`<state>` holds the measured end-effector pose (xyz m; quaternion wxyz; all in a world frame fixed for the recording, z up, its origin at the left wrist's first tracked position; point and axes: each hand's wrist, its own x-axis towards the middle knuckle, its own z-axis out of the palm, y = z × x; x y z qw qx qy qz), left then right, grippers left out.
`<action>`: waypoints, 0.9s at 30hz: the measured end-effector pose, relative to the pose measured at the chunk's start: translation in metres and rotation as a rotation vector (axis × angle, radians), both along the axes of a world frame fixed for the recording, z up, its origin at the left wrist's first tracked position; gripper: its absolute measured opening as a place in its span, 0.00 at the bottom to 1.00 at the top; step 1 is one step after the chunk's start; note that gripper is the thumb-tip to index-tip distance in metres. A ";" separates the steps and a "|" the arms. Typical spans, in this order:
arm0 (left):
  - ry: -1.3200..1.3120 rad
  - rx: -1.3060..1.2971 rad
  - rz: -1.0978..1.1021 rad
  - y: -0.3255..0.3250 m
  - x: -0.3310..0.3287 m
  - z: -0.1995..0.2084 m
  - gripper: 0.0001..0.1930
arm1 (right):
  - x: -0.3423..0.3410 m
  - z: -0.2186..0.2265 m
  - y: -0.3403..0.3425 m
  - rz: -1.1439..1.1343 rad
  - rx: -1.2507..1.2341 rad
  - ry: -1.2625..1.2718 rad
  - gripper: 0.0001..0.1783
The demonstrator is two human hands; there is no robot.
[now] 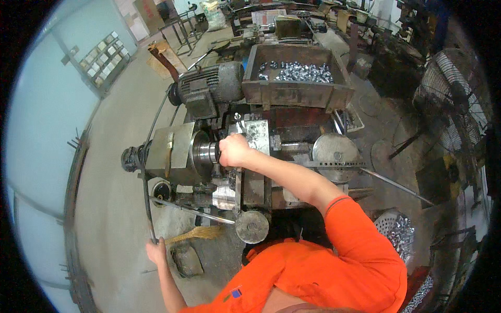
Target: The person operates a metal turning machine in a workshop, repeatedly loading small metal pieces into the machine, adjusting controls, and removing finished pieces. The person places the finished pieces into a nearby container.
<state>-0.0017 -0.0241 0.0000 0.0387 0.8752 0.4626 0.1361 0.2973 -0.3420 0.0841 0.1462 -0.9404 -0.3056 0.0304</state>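
My left hand (156, 251) is closed around the lower end of a long dark lever rod (147, 206). That lever runs up past the left end of a lathe's headstock (169, 154). With my right hand (234, 149) I reach across the machine to the shiny spindle nose (206, 153). Its fingers are curled at the spindle's face, and whatever they hold is hidden behind them. Just beyond the hand stands a tool post (239, 123) beside a metal plate on the slide. A round handwheel disc (252, 227) sits on the near side, with a bright bar (193, 211) reaching left from it.
Behind the headstock is an electric motor (211, 86). A metal bin (297, 94) holds many small shiny parts. To the right are a larger disc (336, 154), a fan (451, 99) and a perforated basket (387, 224) of parts. A straw brush (198, 233) lies low left.
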 end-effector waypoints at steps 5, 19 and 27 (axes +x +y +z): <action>-0.070 -0.158 -0.118 0.033 -0.007 -0.017 0.18 | 0.027 0.051 -0.087 -0.270 0.056 -0.060 0.18; -0.119 -0.203 -0.796 -0.070 0.096 0.020 0.13 | -0.033 0.014 -0.241 -0.211 0.581 -0.296 0.20; -0.053 -0.347 -0.851 -0.098 0.143 -0.063 0.18 | -0.202 -0.046 -0.434 -1.071 0.214 -0.107 0.18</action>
